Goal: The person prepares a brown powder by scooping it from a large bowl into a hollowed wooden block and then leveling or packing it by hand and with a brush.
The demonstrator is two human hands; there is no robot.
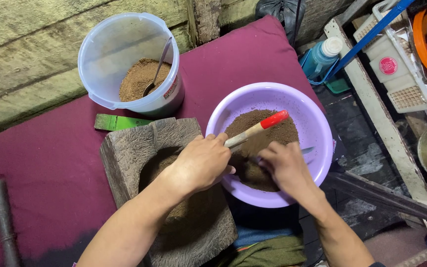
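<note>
Hands over purple plastic basin (pixel 317 128), which holds dark brown powder (pixel 260 148). Left hand (pixel 201 163) has its fingers closed around a wooden-handled tool with red end (pixel 258 127), handle angled up to the right above the powder. Right hand (pixel 285 165) sits in the basin, fingers curled on a thin metal blade or spoon (pixel 306 149); only its tip shows, so cannot tell which.

Carved wooden mortar block (pixel 129 148) lies just left of the basin, under the left forearm, with brown powder in its hollow. Clear plastic bucket (pixel 100 64) stands behind it, with lighter brown powder and a metal spoon (pixel 158 66) inside, and a small red-and-white label low on its side. Green flat strip (pixel 117 122) lies between bucket and block.

All rests on a maroon mat (pixel 50 163) against a rough plank wall (pixel 25 49). Dark rod (pixel 1 217) at left edge. Right: blue bottle with white cap (pixel 322 57), white crate with round pink sticker (pixel 388 65).
</note>
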